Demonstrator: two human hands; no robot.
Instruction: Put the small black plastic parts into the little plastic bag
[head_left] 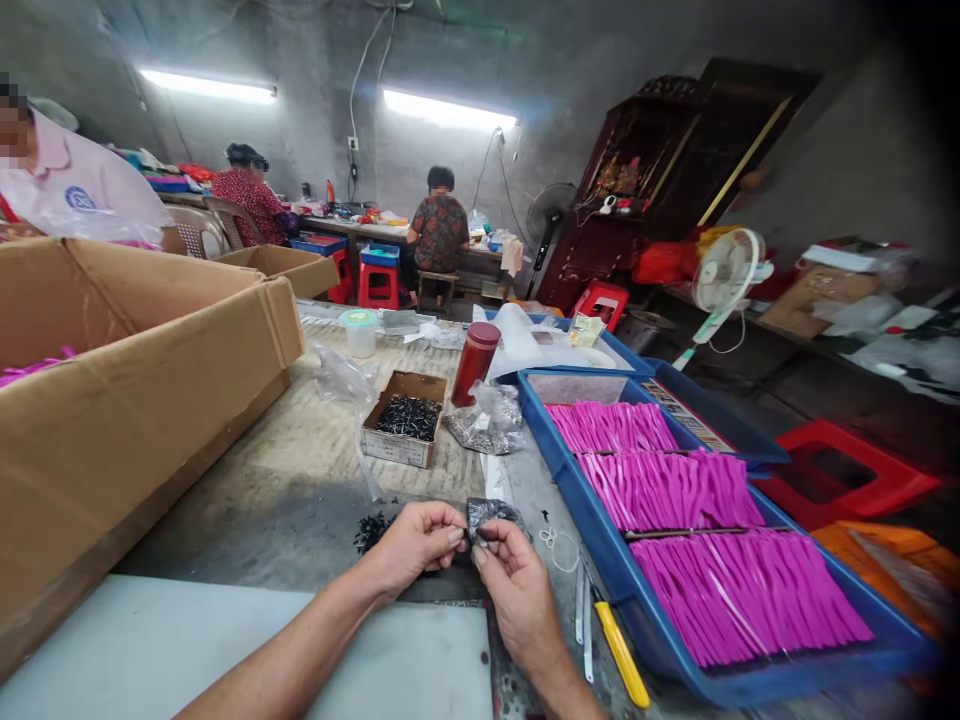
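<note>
Over the middle of the table, my left hand (424, 540) and my right hand (517, 580) meet almost fingertip to fingertip. Both have thumb and forefinger pinched together at something small and dark, too small to name. Just behind my fingers lies a clear plastic bag (491, 510) with dark contents, partly hidden by the right hand. A loose heap of small black pieces (370, 532) sits beside my left hand. Farther back stands a small cardboard box (396, 450) holding many black pieces, next to a clear bag of small metallic-looking parts (484, 428).
On the right, a blue tray (592, 505) holds rows of purple strips (705, 490). A yellow-handled tool (621, 655) lies against it. A large carton (135, 420) borders the left side. A red lidded bottle (475, 365) stands behind. Several people sit farther away.
</note>
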